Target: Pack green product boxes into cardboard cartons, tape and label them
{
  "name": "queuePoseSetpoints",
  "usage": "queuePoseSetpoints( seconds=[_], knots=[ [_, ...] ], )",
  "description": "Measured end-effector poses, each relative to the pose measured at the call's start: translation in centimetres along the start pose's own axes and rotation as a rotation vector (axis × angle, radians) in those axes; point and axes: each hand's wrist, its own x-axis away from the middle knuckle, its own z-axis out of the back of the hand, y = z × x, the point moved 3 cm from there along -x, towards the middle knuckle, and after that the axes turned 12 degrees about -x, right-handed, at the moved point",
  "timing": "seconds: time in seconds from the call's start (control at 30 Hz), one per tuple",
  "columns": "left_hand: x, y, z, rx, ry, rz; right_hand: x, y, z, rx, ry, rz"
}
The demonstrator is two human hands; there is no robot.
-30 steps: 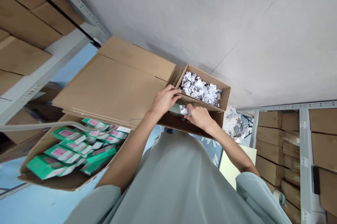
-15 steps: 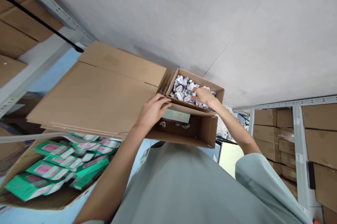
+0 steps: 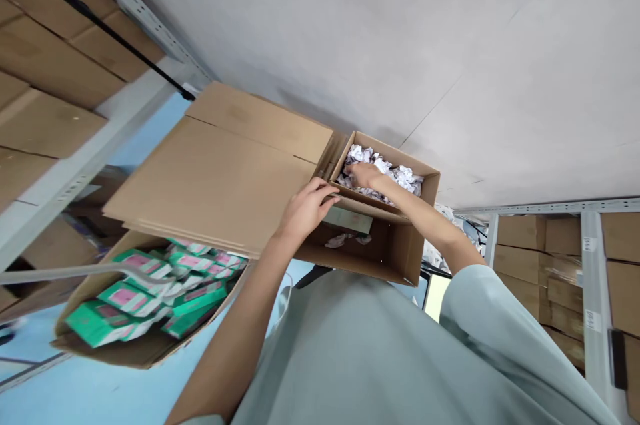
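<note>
Pale grey wall (image 3: 400, 45) fills the background, broken by thin lines. Nearest me, low on my left, a carton (image 3: 145, 353) on a light blue surface (image 3: 100, 385) holds a jumble of green-and-pink boxes (image 3: 133, 298), and a grey tube (image 3: 75, 272) crosses above its left side.

Directly before my body an open brown box (image 3: 395, 252) has a pale green packet (image 3: 347, 219) inside, up against its far wall, with a few paper scraps (image 3: 339, 240) on the bottom. My left grip (image 3: 305, 212) touches this box at the far rim with bent fingers; I can't tell whether thumb and fingers pinch the edge.

Just behind, alongside it, sits a second open box (image 3: 430, 188) full of crumpled white paper (image 3: 405, 177). My right grip (image 3: 365, 175) is down in that paper near the left end, fingertips hidden, so I can't tell if it's closed on any. Flattened cardboard (image 3: 240, 165) lies stacked beside both boxes on the left.

Farther off, metal shelving stands to either side, with brown cartons (image 3: 50, 58) on the left and more cartons (image 3: 520, 258) on the right.
</note>
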Motion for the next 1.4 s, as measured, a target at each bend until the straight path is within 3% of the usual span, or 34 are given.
queuePoseSetpoints(
  seconds=[0.13, 0.2, 0.27, 0.37, 0.47, 0.57, 0.67, 0.8, 0.93, 1.03, 1.13, 1.23, 1.4],
  knots=[
    [0.1, 0.0, 0.1, 0.006, -0.003, -0.003, 5.5, 2.6, 3.2, -0.029, 0.103, 0.009],
    [0.2, -0.1, 0.1, 0.007, -0.001, -0.003, 9.9, 4.0, 4.4, -0.103, 0.224, 0.019],
    [0.2, -0.1, 0.0, 0.009, 0.004, -0.003, 15.4, 4.9, 4.8, -0.322, 0.422, 0.027],
    [0.2, -0.1, -0.1, 0.002, 0.003, 0.002, 23.3, 5.2, 2.5, -0.581, 0.535, 0.000],
    [0.1, -0.2, -0.2, -0.012, -0.005, 0.012, 28.0, 4.4, -2.0, -0.734, 0.497, -0.073],
    [-0.2, -0.2, -0.3, -0.019, -0.014, 0.007, 28.2, 3.7, -6.2, -0.786, 0.430, -0.149],
    [-0.5, -0.1, -0.4, -0.018, -0.020, -0.007, 26.1, 3.4, -8.5, -0.772, 0.415, -0.218],
    [-0.1, 0.2, 0.2, 0.067, 0.028, -0.042, 25.7, 3.2, -9.0, -0.710, 0.497, -0.267],
    [2.6, -0.4, 1.9, 0.117, 0.129, 0.001, 29.7, 4.1, -9.4, -0.604, 0.667, -0.370],
    [6.0, -1.9, 2.1, 0.114, 0.115, 0.123, 33.0, 5.5, -10.6, -0.530, 0.775, -0.535],
    [9.2, -3.3, 1.1, 0.111, 0.062, 0.209, 34.5, 6.4, -12.0, -0.488, 0.780, -0.656],
    [11.1, -4.0, 0.4, 0.080, 0.058, 0.244, 34.2, 6.2, -12.9, -0.469, 0.742, -0.674],
    [11.5, -3.4, 2.1, 0.030, 0.097, 0.168, 34.0, 4.5, -13.2, -0.389, 0.766, -0.690]
  ],
)
